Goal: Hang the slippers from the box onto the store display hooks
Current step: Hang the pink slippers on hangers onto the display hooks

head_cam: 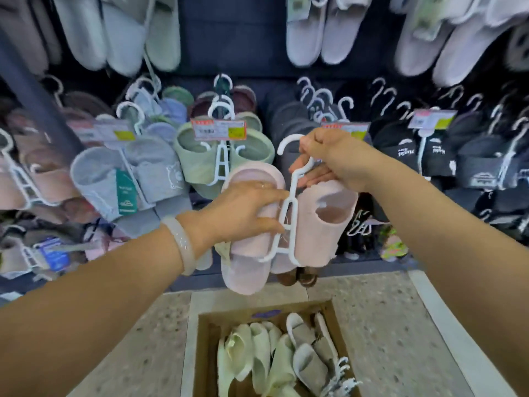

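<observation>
Before the crowded display wall: green slippers (200,164) and a price tag (219,130) are hanging directly behind the pink slippers (323,224). The right hand (335,156) is pinching their white hanger (290,202), the left hand (243,213) gripping one slipper. Below, the cardboard box (204,339) is holding pale pairs.

Speckled floor (386,333) carries an open cardboard box (204,353) of pale slippers (257,356)

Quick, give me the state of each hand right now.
Left hand: grips the left pink slipper on the white hanger.
Right hand: pinches the hanger's hook.
</observation>
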